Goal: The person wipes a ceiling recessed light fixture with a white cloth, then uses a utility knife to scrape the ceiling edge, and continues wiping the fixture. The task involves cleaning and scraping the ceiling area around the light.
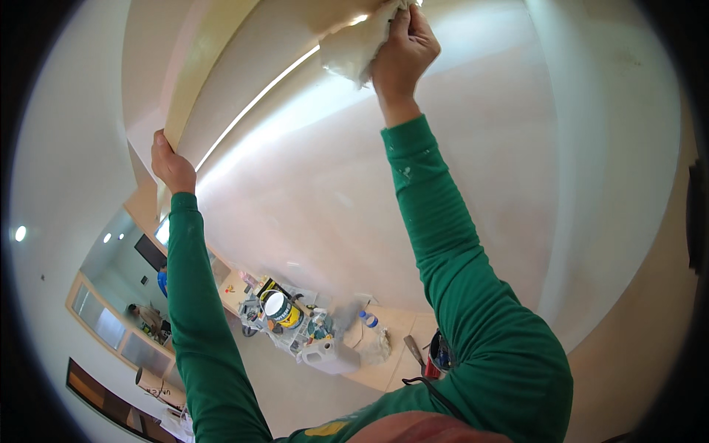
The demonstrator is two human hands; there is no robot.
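Both my arms, in green sleeves, reach up along a pale wall (480,184). My left hand (173,164) is closed on the edge of a pale yellow board (193,77) at the upper left, beside a long bright light slot (258,96). My right hand (402,55) grips a crumpled off-white sheet (347,52) at the top, where light shows along the sheet's edge; its material is hard to make out.
Below sit a paint bucket (283,314), a white jerrycan (331,356), a scraper (415,353) and several small items on a wooden counter (391,376). Two other people, one in blue (162,279), one bent over (148,317), are in a room at the lower left.
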